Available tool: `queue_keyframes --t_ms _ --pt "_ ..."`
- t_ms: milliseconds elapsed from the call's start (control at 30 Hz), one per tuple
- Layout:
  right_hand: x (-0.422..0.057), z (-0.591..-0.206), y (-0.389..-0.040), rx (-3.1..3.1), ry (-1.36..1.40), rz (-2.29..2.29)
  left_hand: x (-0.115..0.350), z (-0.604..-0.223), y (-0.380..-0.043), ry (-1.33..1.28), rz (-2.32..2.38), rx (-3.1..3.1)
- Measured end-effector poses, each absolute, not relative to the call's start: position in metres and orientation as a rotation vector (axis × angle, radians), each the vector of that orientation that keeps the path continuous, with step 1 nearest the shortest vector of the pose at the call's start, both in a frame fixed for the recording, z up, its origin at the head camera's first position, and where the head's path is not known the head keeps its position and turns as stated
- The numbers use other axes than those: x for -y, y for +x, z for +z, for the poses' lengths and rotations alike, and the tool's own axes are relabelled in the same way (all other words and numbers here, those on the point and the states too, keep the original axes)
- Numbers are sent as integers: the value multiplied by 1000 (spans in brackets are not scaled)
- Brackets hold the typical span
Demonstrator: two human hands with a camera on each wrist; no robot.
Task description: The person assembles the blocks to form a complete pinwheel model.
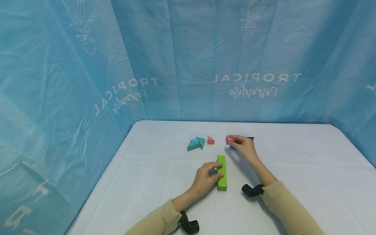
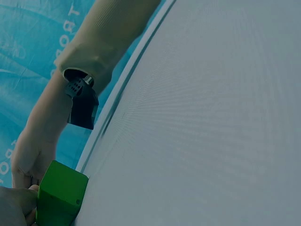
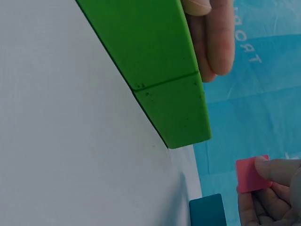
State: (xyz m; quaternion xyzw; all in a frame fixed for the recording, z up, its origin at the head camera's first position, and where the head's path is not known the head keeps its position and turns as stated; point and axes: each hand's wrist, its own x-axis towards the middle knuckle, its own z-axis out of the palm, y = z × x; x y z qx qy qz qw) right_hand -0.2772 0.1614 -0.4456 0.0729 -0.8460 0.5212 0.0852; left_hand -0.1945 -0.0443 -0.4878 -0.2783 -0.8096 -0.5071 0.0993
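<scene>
Two long green blocks lie end to end in one row on the white table. My left hand rests on them, thumb and fingertips touching their upper side; the seam between them shows in the right wrist view. Farther back, my right hand pinches a pink triangular block between thumb and fingers. In the right wrist view that pink block is raised off the table. Below it a teal block lies partly covered by the right hand, with a dark block behind the hand.
Another pink triangular block lies left of the right hand. Beside it is a small cluster of teal triangular blocks and a blue block. The white table ends at blue printed curtains at the back and sides.
</scene>
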Motion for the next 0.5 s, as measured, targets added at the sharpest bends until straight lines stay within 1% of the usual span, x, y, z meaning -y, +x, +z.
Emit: queue_keyframes --t_ms 500 --pt "-140 -460 -279 2540 335 1525 44 -485 -193 -803 -1500 2423"
